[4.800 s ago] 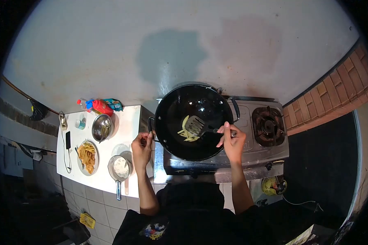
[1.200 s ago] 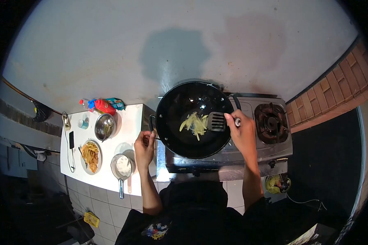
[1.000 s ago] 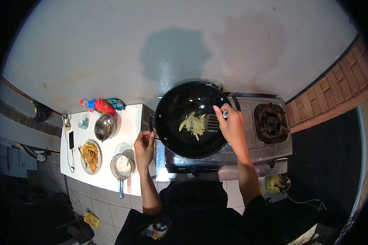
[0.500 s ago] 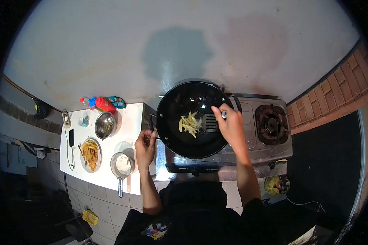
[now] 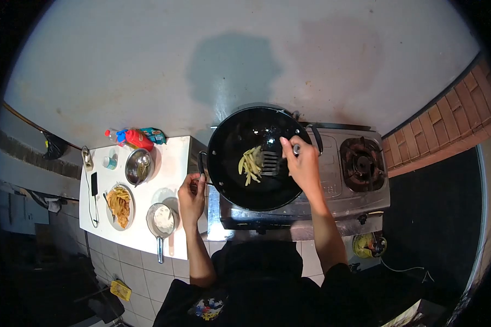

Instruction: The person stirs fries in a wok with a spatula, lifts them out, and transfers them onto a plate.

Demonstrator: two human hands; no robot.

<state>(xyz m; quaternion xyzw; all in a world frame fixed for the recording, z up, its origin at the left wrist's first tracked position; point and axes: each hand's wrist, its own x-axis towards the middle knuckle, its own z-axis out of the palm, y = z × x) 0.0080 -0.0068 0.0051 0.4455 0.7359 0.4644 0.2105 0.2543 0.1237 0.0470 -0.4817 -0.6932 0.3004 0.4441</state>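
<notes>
A large black wok (image 5: 245,196) sits on the left side of the gas stove. My left hand (image 5: 192,193) is closed at the lower end of its left loop handle (image 5: 202,161). My right hand (image 5: 303,166) grips the handle of a slotted spatula (image 5: 271,163) over the wok. The blade's slotted end meets a small heap of pale potato strips (image 5: 250,165) left of the wok's middle. Part of the spatula's handle is hidden by my fingers.
A bare burner (image 5: 361,165) is to the right on the steel stove (image 5: 333,201). The white table (image 5: 147,234) at left holds a plate of fried food (image 5: 120,207), a steel bowl (image 5: 139,167), a saucepan with white powder (image 5: 162,219), a phone (image 5: 94,184) and bottles (image 5: 138,140).
My right hand has moved slightly left, bringing the spatula blade tilted against the potato strips, which are bunched closer together. My left hand stays at the wok's handle.
</notes>
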